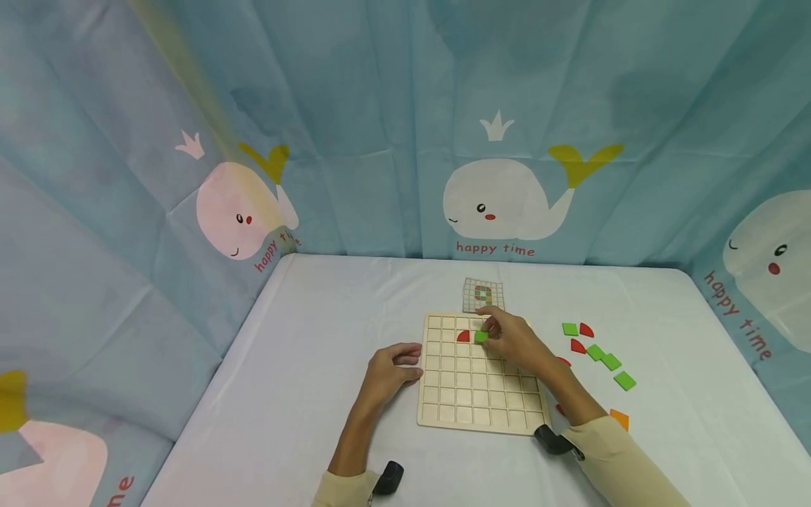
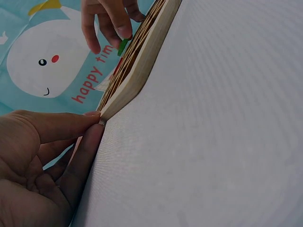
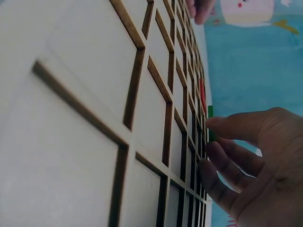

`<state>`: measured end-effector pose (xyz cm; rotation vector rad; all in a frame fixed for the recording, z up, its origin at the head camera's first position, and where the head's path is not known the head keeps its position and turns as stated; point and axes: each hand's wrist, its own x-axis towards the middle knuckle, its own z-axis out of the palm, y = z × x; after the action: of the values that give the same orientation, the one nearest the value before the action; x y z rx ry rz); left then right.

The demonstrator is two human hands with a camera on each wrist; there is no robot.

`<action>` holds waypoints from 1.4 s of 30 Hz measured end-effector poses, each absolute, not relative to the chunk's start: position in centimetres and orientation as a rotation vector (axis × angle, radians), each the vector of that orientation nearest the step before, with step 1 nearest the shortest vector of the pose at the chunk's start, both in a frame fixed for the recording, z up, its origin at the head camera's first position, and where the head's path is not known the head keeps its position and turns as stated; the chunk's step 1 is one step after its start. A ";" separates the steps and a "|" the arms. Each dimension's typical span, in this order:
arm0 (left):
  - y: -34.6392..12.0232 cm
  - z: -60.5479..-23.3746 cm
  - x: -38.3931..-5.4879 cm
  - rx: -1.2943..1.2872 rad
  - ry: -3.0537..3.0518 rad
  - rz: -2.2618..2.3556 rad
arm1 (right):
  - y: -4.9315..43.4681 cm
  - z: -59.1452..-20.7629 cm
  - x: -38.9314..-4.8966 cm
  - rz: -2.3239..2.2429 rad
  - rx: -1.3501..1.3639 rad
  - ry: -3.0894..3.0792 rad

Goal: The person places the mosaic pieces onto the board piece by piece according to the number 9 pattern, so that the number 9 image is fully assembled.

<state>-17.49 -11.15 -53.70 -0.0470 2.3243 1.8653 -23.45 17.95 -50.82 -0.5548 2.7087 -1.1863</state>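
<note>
My right hand (image 1: 513,341) pinches a green square tile (image 1: 481,337) between thumb and fingers, over the upper part of a pale wooden grid board (image 1: 446,396). Just left of that tile, a red quarter-circle tile (image 1: 464,336) lies on the board. In the right wrist view the green tile (image 3: 211,124) shows edge-on at the fingertips. My left hand (image 1: 388,373) rests at the board's left edge, its thumb and fingertips touching the rim. Seen from the left wrist, those fingers (image 2: 71,125) reach nearly straight to the wooden edge (image 2: 137,78).
A card printed with a small coloured grid pattern (image 1: 483,294) lies behind the board. Right of the board are several loose tiles, among them a green square (image 1: 624,381), a red quarter-circle (image 1: 586,329) and an orange piece (image 1: 619,419), partly behind the right arm.
</note>
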 end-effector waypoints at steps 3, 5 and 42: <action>-11.1 -53.7 -17.5 -0.043 2.330 1.862 | 17.8 -51.0 -23.6 -1.172 -0.555 2.702; -11.1 -53.7 -17.5 -0.037 2.335 1.862 | 17.6 -51.1 -23.8 -1.157 -0.567 2.704; -11.1 -53.5 -17.5 -0.040 2.330 1.865 | 19.1 -49.0 -21.3 -1.226 -0.608 2.815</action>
<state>-17.48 -11.08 -53.53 -0.0398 2.3296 1.8646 -21.28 19.08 -49.02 -0.6077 2.8154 -1.2263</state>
